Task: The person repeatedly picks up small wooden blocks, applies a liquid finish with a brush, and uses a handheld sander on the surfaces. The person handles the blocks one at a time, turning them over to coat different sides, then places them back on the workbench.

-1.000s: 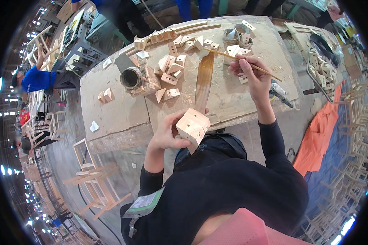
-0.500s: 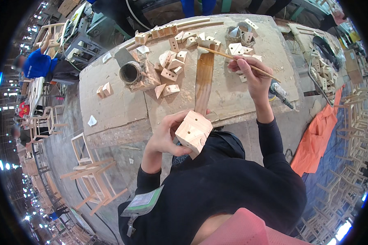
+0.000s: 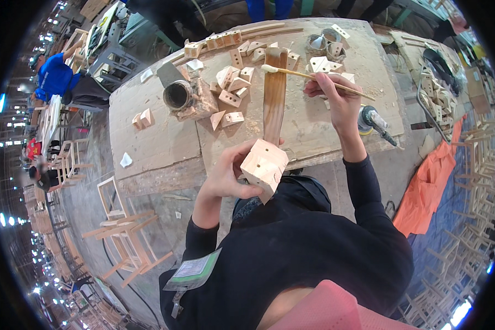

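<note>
My left hand (image 3: 228, 171) is closed around a pale wooden block (image 3: 265, 165) with small dark holes in its top face. A long brown-stained wooden strip (image 3: 275, 93) runs away from that hand, just beyond the block; whether the two are joined is hidden. Between the fingers of my right hand (image 3: 338, 100) is a thin wooden stick (image 3: 302, 75), slanting across the strip's far part. A whitish lump of paste (image 3: 268, 69) coats the stick's tip, at the strip's left edge. I cannot tell whether the tip touches the strip.
On the worktable (image 3: 159, 146) lie several drilled wooden blocks (image 3: 234, 88). A crusted round container (image 3: 177, 95) stands left, small cups (image 3: 331, 37) far right. A power tool (image 3: 375, 124) sits at the right edge. Wooden chair frames (image 3: 124, 236) stand on the left floor.
The block and strip have shifted slightly away from me. The stick's tip has moved a little left and down, and its pale lump now shows clear of the strip's far end.
</note>
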`<action>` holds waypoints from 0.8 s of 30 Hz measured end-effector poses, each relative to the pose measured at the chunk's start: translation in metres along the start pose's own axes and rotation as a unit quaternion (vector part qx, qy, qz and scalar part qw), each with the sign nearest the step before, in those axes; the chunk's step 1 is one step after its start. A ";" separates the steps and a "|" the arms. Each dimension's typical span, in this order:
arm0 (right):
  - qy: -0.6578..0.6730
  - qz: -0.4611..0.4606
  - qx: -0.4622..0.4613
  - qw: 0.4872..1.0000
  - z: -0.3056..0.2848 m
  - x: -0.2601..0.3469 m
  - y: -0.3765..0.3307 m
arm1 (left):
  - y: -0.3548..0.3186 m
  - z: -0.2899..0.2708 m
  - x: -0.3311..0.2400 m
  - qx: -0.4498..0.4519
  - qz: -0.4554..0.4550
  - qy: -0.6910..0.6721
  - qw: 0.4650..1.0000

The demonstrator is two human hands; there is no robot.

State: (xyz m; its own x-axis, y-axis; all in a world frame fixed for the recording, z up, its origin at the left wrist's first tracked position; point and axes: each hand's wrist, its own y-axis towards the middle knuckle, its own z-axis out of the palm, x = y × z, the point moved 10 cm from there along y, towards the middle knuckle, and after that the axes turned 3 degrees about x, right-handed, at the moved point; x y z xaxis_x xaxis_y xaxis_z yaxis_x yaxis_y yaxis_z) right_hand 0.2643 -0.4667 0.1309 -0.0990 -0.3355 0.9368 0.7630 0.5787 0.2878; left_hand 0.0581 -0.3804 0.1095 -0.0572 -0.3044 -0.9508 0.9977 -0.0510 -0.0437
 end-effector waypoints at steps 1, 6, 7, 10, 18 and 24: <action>0.009 0.016 -0.003 1.000 0.000 -0.003 0.001 | 0.001 -0.001 0.001 -0.002 0.002 0.007 1.000; 0.072 0.075 0.003 0.995 0.003 -0.016 0.002 | 0.007 -0.007 0.001 -0.013 0.006 0.002 1.000; 0.089 0.082 0.008 0.993 0.004 -0.018 0.003 | 0.008 -0.010 0.001 -0.026 0.014 0.015 0.999; 0.141 0.096 0.018 0.985 0.010 -0.020 0.003 | 0.012 -0.020 0.000 -0.069 0.027 0.045 0.996; 0.172 0.082 0.008 0.982 0.020 -0.007 0.007 | 0.018 -0.036 -0.010 -0.140 0.084 0.046 0.986; 0.172 0.109 0.007 0.979 0.018 -0.011 0.002 | 0.018 -0.051 -0.019 -0.204 0.150 0.114 0.961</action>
State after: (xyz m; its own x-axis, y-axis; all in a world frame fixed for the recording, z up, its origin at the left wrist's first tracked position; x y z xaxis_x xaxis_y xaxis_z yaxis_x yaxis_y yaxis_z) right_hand 0.2551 -0.4484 0.1243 0.2875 -0.4324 0.8546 0.7328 0.6738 0.0944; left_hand 0.0785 -0.3271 0.1108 0.1976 -0.0293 -0.9799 0.9013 0.3986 0.1698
